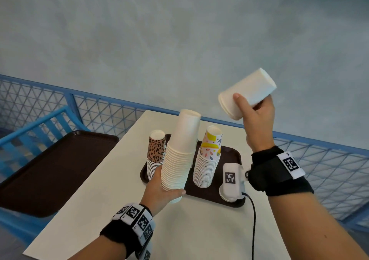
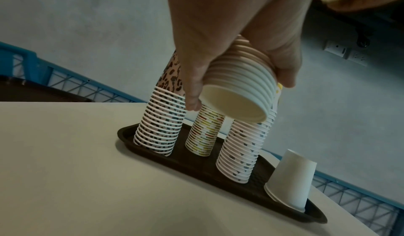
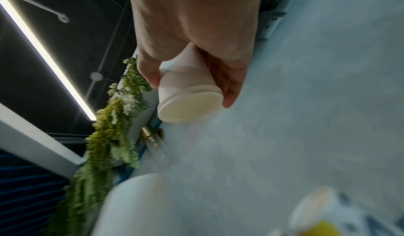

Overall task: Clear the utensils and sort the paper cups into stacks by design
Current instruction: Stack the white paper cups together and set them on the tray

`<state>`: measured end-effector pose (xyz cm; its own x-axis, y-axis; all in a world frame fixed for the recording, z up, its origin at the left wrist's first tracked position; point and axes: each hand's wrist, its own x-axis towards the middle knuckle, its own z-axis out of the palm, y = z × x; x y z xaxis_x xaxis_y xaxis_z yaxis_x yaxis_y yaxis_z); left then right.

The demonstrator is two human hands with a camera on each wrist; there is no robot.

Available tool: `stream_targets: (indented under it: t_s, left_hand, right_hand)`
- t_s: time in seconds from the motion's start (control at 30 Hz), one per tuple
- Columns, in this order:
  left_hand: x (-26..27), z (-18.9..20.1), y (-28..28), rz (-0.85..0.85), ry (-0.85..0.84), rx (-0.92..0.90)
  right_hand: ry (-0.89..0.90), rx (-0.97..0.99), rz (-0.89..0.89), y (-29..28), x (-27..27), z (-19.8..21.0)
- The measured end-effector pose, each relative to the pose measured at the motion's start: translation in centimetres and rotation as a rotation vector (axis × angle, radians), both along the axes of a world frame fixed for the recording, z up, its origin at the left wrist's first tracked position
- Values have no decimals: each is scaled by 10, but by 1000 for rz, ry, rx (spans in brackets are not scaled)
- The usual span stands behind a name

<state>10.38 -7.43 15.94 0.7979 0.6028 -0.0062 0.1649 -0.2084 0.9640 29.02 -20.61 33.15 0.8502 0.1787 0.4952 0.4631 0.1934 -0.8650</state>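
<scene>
head view: we see the white desk (image 1: 199, 229) carrying a brown tray (image 1: 229, 154) of patterned cup stacks. our left hand (image 1: 159, 191) grips the tall plain white stack (image 1: 179, 156), lifted at the tray's near edge. our right hand (image 1: 257, 112) holds a few white cups (image 1: 247, 94) tilted, high above the tray's right.

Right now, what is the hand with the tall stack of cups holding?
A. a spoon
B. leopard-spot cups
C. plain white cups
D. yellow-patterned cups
C: the left hand grips the tall stack of plain white cups near its bottom, lifted above the brown tray.
</scene>
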Motion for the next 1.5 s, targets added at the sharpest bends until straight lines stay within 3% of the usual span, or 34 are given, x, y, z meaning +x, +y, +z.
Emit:
stream_targets:
  t_s: [0.2, 0.43, 0.67, 0.9, 1.1, 1.23, 1.33, 1.5]
  left_hand:
    - [-2, 3, 7, 38, 10, 4]
    - [1, 1, 11, 44, -5, 0]
    - [5, 2, 11, 27, -15, 8]
    - [10, 4, 10, -19, -17, 11]
    - [17, 6, 9, -48, -43, -13]
    - [21, 6, 6, -69, -32, -18]
    - [23, 4, 3, -91, -36, -16]
    - [24, 4, -2, -131, -18, 0]
  right_hand:
    - [132, -303, -263, -31, 31, -89]
    - [262, -583, -249, -39, 31, -167]
    - [364, -709, -146, -47, 37, -201]
    - [269, -758, -132, -47, 36, -187]
    - [10, -572, -187, -24, 18, -121]
    - [3, -400, 76, -2, -12, -71]
    - [76, -464, 290, 10, -24, -59]
    - [92, -559, 357, 23, -34, -56]
